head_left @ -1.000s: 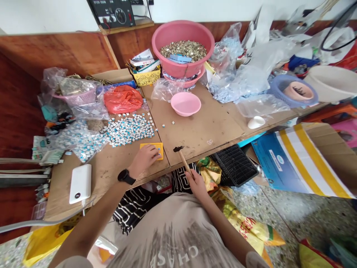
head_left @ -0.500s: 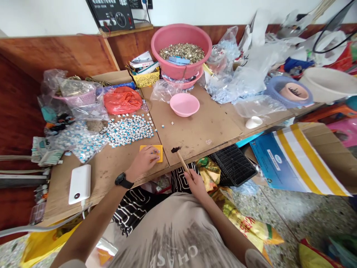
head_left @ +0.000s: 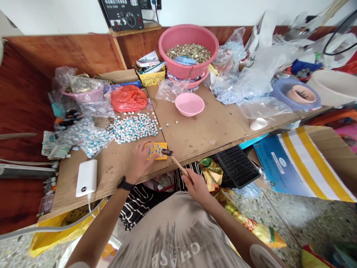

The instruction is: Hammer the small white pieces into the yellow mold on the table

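The right hand grips a hammer by its wooden handle, fingers closed around it; the handle's lower end is lost inside the grip. The hammer's head overlaps the right side of a yellow tray near the front edge of the desk; contact between the two cannot be confirmed from above. The left hand is blurred and covers the tray's left part. Its thumb and fingers are somewhat apart, but whether they hold the rim cannot be told. Blue-marked pieces in the tray are visible, too small to identify. Behind it lie loose blue-and-white pieces; those at left are veiled by a clear bag. A small pink bowl stands farther back. The contents of the large pink basin are partly covered by a blue object. The black control box is cut off at the top edge.
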{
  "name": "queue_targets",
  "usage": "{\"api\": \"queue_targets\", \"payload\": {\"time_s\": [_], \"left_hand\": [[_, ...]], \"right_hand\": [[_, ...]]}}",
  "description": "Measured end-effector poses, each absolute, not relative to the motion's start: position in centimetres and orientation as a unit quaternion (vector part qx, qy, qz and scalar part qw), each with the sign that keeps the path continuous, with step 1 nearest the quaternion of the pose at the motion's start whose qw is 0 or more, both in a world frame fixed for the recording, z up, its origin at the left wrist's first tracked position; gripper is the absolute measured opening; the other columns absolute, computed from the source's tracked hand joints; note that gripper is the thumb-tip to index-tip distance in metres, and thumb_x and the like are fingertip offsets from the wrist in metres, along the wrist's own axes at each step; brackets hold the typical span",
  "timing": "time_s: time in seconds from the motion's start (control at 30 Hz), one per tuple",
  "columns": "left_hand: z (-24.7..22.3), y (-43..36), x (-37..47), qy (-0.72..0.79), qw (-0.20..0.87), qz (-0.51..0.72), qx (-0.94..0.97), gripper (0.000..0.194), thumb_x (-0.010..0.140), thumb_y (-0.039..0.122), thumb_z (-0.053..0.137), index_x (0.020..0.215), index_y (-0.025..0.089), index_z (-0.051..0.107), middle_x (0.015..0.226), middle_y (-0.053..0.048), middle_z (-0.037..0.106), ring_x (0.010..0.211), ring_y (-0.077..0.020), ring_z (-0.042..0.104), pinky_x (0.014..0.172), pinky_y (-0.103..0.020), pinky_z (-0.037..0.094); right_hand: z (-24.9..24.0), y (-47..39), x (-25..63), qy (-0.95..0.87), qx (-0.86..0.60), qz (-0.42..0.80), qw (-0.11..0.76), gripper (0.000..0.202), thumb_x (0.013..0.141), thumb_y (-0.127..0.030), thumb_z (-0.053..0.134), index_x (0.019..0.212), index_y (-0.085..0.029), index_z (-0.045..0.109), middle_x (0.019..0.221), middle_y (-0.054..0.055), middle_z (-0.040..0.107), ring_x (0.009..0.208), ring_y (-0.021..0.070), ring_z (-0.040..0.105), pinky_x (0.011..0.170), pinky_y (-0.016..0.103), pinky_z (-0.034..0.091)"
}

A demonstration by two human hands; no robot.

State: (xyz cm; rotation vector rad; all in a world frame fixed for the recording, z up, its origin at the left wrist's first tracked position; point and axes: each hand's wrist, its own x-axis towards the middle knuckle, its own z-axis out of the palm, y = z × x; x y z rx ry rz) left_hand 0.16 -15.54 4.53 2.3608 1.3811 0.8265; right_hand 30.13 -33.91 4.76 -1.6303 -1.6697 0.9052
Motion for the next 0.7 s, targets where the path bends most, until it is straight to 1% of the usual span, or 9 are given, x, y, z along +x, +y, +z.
{"api": "queue_targets", "payload": {"time_s": [0.1,0.17,0.23,0.3,0.37,0.43,0.5,0.6,0.7], "left_hand": [[5.1,-14.9,-2.6,0.505,0.147,0.319,0.789,0.050,0.115,0.054,0.065,0.158,0.029,0.068,0.157,-0.013,0.072,0.149,-0.0357,0.063,0.133,-0.058,0.046],[4.8,-13.9,-4.0,0.520,0.173,0.320,0.773,0.047,0.114,0.054,0.062,0.152,0.027,0.071,0.146,-0.012,0.078,0.137,-0.0339,0.070,0.125,-0.054,0.054],[4.2,-12.5,-4.8,0.544,0.197,0.313,0.753,0.042,0.114,0.053,0.058,0.140,0.025,0.076,0.129,-0.011,0.084,0.117,-0.0313,0.076,0.112,-0.049,0.061],[3.6,-10.6,-4.9,0.566,0.194,0.314,0.737,0.038,0.113,0.050,0.055,0.125,0.024,0.081,0.118,-0.010,0.086,0.104,-0.0294,0.077,0.102,-0.046,0.062],[3.2,-8.5,-4.3,0.569,0.171,0.315,0.740,0.036,0.113,0.046,0.055,0.117,0.024,0.083,0.119,-0.010,0.086,0.105,-0.0298,0.076,0.103,-0.046,0.061],[2.9,-6.5,-3.5,0.558,0.147,0.310,0.756,0.034,0.112,0.043,0.056,0.116,0.025,0.085,0.121,-0.012,0.085,0.112,-0.0315,0.076,0.107,-0.048,0.059],[2.7,-4.8,-2.7,0.543,0.130,0.286,0.779,0.034,0.112,0.041,0.057,0.116,0.025,0.087,0.120,-0.012,0.083,0.116,-0.0334,0.074,0.110,-0.051,0.057],[2.5,-3.6,-2.4,0.522,0.097,0.227,0.816,0.031,0.109,0.040,0.062,0.117,0.026,0.089,0.121,-0.013,0.082,0.122,-0.0368,0.071,0.112,-0.055,0.053],[2.4,-3.4,-2.7,0.510,0.068,0.195,0.835,0.030,0.107,0.034,0.061,0.117,0.027,0.088,0.124,-0.014,0.081,0.125,-0.0384,0.068,0.112,-0.057,0.051]], "right_hand": [[4.0,-33.5,29.9,-0.654,-0.632,0.327,0.257,0.034,0.119,-0.048,0.045,0.114,-0.024,0.069,0.078,0.003,0.068,0.067,0.0227,0.062,0.066,0.030,0.035],[3.2,-33.0,30.1,-0.651,-0.645,0.326,0.232,0.034,0.118,-0.048,0.045,0.107,-0.025,0.067,0.075,0.002,0.066,0.066,0.0231,0.061,0.065,0.030,0.033],[2.6,-32.6,30.4,-0.634,-0.652,0.332,0.250,0.037,0.119,-0.052,0.044,0.108,-0.025,0.067,0.075,0.002,0.065,0.067,0.0231,0.061,0.066,0.030,0.034],[2.2,-32.3,30.8,-0.611,-0.655,0.340,0.287,0.042,0.120,-0.057,0.043,0.111,-0.024,0.067,0.074,0.000,0.063,0.066,0.0223,0.059,0.066,0.030,0.036],[1.9,-32.2,31.2,-0.586,-0.659,0.349,0.317,0.045,0.120,-0.062,0.045,0.112,-0.024,0.068,0.072,-0.002,0.060,0.063,0.0210,0.057,0.064,0.029,0.035],[1.5,-32.2,31.6,-0.562,-0.667,0.354,0.337,0.047,0.119,-0.065,0.047,0.113,-0.024,0.069,0.071,-0.003,0.058,0.061,0.0199,0.054,0.063,0.029,0.035],[1.0,-32.3,31.9,-0.539,-0.680,0.353,0.350,0.049,0.117,-0.068,0.048,0.109,-0.024,0.069,0.067,-0.004,0.054,0.060,0.0193,0.051,0.061,0.029,0.034],[0.4,-32.5,32.2,-0.506,-0.701,0.347,0.362,0.050,0.116,-0.070,0.049,0.099,-0.025,0.064,0.064,-0.005,0.049,0.060,0.0190,0.049,0.060,0.029,0.033],[0.2,-32.8,32.3,-0.492,-0.705,0.355,0.368,0.050,0.116,-0.070,0.050,0.095,-0.026,0.060,0.065,-0.005,0.048,0.061,0.0189,0.049,0.060,0.029,0.034]]}}
